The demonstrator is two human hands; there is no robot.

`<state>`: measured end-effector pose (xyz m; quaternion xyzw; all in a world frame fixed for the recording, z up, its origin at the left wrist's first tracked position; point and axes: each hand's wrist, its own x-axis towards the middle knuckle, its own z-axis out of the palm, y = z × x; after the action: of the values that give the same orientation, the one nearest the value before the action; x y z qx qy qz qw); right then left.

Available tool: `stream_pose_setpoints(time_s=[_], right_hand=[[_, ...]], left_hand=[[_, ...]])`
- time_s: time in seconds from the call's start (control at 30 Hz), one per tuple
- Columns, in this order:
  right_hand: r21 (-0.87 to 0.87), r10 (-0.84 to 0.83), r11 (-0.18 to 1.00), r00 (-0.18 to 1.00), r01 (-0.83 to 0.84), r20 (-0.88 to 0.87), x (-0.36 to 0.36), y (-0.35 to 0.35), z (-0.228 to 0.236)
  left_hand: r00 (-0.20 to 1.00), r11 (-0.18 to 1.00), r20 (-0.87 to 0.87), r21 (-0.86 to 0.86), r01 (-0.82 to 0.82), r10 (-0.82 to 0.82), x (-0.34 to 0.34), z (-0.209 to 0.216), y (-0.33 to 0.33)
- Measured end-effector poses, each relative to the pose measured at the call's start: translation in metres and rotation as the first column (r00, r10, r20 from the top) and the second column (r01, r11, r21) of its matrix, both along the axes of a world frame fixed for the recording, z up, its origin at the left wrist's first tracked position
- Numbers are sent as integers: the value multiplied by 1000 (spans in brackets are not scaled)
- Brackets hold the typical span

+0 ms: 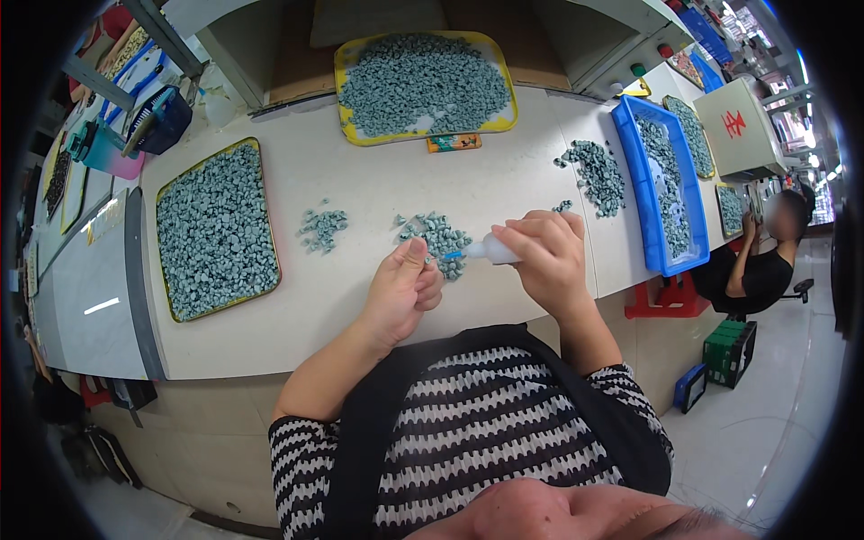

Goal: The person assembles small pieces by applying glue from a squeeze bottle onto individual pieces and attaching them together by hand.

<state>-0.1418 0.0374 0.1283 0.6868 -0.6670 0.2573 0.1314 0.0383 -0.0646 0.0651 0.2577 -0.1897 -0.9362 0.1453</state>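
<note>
My right hand (551, 259) is wrapped around a white squeeze bottle (490, 250) with a thin blue nozzle, tilted toward the left. The nozzle tip points at the fingertips of my left hand (398, 290), which is closed in a pinch. Whatever sits between that thumb and finger is too small and covered to make out. Just beyond both hands lies a pile of small grey-green pieces (441, 236). A smaller cluster of similar pieces (324, 230) is spread on the worktable (360, 184) to the left.
Full of the same pieces are a left tray (225, 308) and a yellow-rimmed tray (369, 139) at the back. An orange-green packet (454, 143) touches the back tray. Rightward are a loose heap (598, 178) and a blue bin (641, 193). A person (760, 256) sits far right.
</note>
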Motion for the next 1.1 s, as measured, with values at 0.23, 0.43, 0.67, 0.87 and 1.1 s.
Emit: stream_pose_setpoints(time_s=[0.23,0.43,0.67,0.87,1.1], right_hand=[[86,-191,981,808,172,558,-24,11,-25],[294,-338,941,472,166,814,-39,23,-45],[251,-311,948,747,197,587,-75,63,0],[292,-645,709,758,642,-103,-89,87,-13],[277,-607,763,795,584,-4,-93,99,-29]], left_hand=[[997,998,75,70,-9,3,-16,8,10],[995,999,101,41,-7,2,-32,23,30],[993,999,112,46,21,-26,-41,45,49],[986,999,159,8,40,-41,-43,66,57],[986,999,160,8,47,-48,-41,70,61]])
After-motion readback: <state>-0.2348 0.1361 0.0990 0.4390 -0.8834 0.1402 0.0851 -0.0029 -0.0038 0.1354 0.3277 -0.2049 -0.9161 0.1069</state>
